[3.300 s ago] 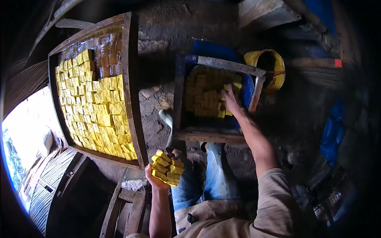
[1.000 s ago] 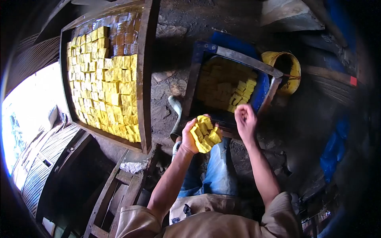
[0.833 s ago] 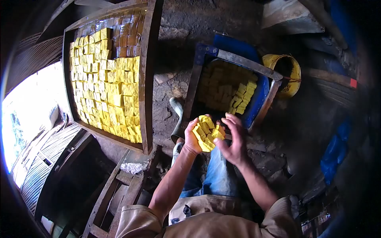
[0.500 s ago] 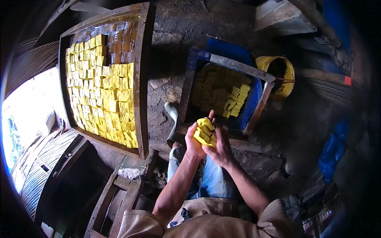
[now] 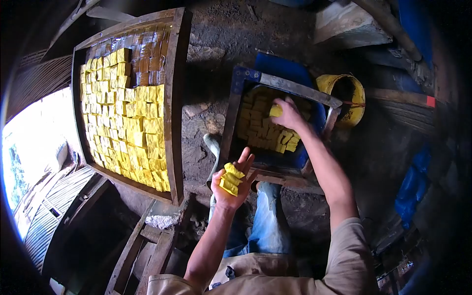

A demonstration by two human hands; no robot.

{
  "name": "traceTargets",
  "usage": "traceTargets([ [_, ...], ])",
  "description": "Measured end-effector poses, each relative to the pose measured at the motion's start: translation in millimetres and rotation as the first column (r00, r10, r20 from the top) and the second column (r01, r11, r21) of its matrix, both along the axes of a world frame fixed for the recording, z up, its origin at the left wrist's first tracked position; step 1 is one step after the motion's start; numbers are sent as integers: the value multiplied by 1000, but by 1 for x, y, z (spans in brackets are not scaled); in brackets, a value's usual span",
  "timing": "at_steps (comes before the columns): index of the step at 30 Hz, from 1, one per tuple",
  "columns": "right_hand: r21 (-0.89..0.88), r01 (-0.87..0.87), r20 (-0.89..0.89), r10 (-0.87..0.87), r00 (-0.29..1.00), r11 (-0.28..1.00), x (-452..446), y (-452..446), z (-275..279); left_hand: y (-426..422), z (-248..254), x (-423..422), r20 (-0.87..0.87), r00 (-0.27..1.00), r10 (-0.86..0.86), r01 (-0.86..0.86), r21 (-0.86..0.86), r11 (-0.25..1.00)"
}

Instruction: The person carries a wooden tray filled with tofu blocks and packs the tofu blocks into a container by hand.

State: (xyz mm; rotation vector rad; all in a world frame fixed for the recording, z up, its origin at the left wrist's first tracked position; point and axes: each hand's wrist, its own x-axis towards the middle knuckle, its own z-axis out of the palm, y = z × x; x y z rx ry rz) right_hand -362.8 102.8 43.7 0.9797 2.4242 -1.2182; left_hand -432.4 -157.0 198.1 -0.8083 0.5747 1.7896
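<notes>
Palm up in front of my knees, my left hand (image 5: 227, 191) holds a few yellow blocks (image 5: 231, 179), its fingers partly stretched out. My right hand (image 5: 287, 114) reaches over the wood-framed blue bin (image 5: 301, 84) and grips a yellow piece (image 5: 276, 110). Whether that is one block or more is unclear. Rows of yellow blocks (image 5: 263, 129) lie inside the shaded bin, below and beside my right hand. At the left, a large wooden-framed tray (image 5: 173, 98) holds many yellow blocks (image 5: 125, 123) in rows, with brown woven surface showing at its top.
A yellow bucket (image 5: 363, 101) stands right of the bin. A wooden frame (image 5: 156, 255) is at the lower left, beside a ribbed curved panel (image 5: 61, 204). Blue plastic (image 5: 414, 184) hangs at the right. A pale block (image 5: 351, 24) sits at the upper right.
My hands were together around the bunch of blocks; they have parted. My right hand has moved up over the bin with a yellow piece, and fewer blocks remain in my left hand.
</notes>
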Motion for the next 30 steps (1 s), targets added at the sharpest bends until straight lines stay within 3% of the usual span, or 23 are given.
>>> traceTargets([
  [2,242,-48,-76,68,995,969,31,-21,-88,-8,3,-1,-10,1000,-1,1,-4,1000],
  [3,55,184,-106,-177,978,981,21,-23,-70,-10,5,-3,-17,1000,-10,10,-1,1000],
  [4,-121,419,-122,-432,893,900,13,-26,-53,-12,4,-3,-24,1000,-12,11,-6,1000],
  [5,-21,448,-145,-446,883,894,19,-32,-66,-15,4,-2,-29,1000,-12,12,-7,1000],
  [6,102,270,-139,-255,957,957,31,-38,-87,-17,4,-1,-34,999,-8,8,-10,1000],
  [8,373,-76,-104,123,987,925,57,-49,-132,-19,4,-1,-51,999,-19,20,12,1000],
  [10,240,-216,24,216,976,946,39,-49,-76,-21,5,-2,-59,998,-36,36,13,999],
  [13,237,-269,173,231,957,934,28,-41,-75,-22,6,1,-37,998,-44,44,12,999],
  [16,321,-213,184,160,970,923,21,-39,-88,-20,7,1,-31,998,-60,60,18,998],
  [19,268,134,-180,-87,980,954,27,-47,-44,-22,12,-1,-34,997,-69,70,27,997],
  [22,88,608,-137,-595,792,789,26,-34,-27,-22,10,-1,-29,998,-59,60,35,998],
  [23,306,623,-253,-569,782,720,33,-34,-65,-22,9,-1,-29,998,-63,64,33,997],
  [26,159,643,-218,-609,763,749,23,-27,-111,-21,6,-1,-41,996,-80,81,29,996],
  [27,253,505,148,-549,823,825,7,-25,-81,-22,7,0,-41,995,-89,90,27,996],
  [28,35,588,224,-579,784,808,4,-31,-85,-23,7,1,-34,995,-93,94,26,995],
  [30,397,587,74,-662,746,706,1,-70,-111,-21,6,2,-24,995,-94,95,36,995],
])
